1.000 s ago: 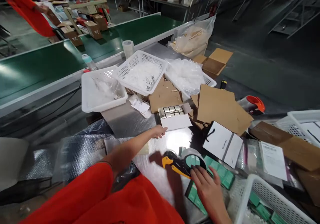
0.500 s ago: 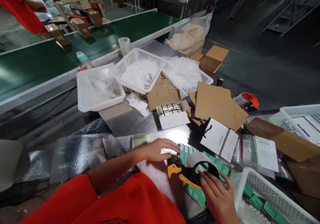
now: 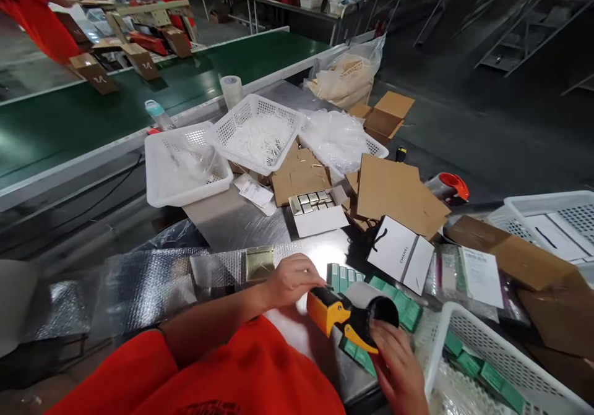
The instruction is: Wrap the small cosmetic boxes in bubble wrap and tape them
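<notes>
Tape gun (image 3: 322, 313) has tipped; left hand (image 3: 291, 280) has moved onto its nose, fingers bunched, can't tell what's pinched. Right hand (image 3: 398, 359) grips the other end. Long axis left-right between hands, over green boxes (image 3: 342, 278).

Left of the white box (image 3: 320, 222), tabletop (image 3: 260, 232) lies bare; green boxes (image 3: 408, 311) crowd the dispenser (image 3: 336, 315).

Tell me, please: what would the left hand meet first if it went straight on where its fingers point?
The left hand would probably meet the tape dispenser first. Its front end lies right before the hand; whether they touch is hard to tell.
</notes>
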Demonstrator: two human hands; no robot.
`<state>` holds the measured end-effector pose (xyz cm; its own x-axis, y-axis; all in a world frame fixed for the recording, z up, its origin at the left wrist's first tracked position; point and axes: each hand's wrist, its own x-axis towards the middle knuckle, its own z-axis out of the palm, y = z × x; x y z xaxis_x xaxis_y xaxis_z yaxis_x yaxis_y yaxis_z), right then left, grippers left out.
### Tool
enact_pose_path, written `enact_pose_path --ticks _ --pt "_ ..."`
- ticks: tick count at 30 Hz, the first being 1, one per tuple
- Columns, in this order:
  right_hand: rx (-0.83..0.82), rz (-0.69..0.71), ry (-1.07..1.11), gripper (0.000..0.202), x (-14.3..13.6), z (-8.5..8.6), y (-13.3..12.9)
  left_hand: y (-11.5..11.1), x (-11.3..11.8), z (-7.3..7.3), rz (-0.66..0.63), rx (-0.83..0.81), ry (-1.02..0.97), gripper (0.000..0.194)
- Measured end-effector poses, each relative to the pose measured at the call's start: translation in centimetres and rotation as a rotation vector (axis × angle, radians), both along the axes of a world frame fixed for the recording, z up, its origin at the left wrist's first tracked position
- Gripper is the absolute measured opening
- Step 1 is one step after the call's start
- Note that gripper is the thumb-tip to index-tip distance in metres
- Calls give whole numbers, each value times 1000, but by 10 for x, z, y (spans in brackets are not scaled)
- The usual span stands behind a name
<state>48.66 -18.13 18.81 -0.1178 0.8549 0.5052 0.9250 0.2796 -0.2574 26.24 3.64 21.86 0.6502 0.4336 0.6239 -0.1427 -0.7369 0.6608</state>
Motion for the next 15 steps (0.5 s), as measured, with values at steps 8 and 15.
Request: enact_pose_path --ticks 8,15 --pt "72 -15 -24 33 -18 -3 9 -15 0 39 -82 291 25 25" --pt "128 -43 -98 33 -25 4 -3 -12 -24 38 -1 329 -32 20"
